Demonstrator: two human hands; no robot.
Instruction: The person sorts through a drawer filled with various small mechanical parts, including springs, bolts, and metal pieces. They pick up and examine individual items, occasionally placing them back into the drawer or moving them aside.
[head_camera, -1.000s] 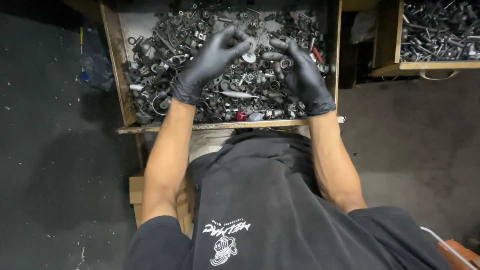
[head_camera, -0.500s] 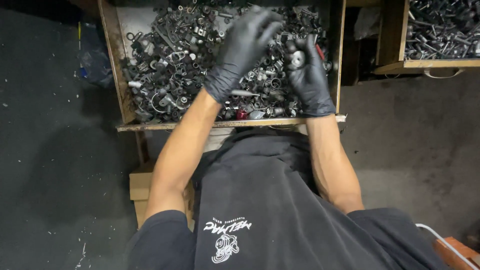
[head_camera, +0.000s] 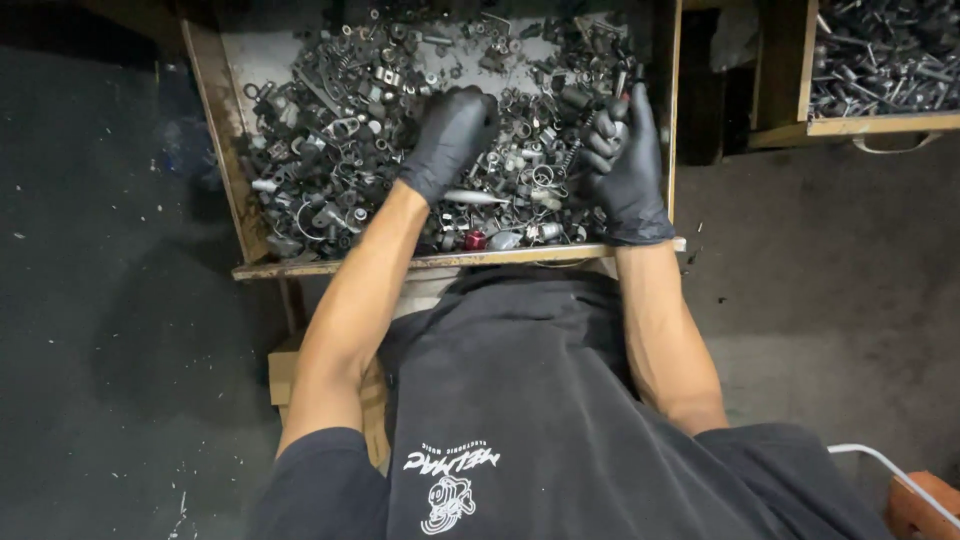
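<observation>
second wooden tray (head_camera: 870, 124) of bolts, dark floor (head_camera: 100, 380), white cable (head_camera: 880, 462)

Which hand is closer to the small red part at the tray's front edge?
Left. The left hand rests on the metal parts just above and slightly left of the red part; the right hand is farther off, up to its right.

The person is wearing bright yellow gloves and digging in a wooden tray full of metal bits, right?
Not quite. In the head view the gloves are black, not yellow. The left hand digs in the metal bits in the wooden tray; the right hand grips a small piece.
</observation>
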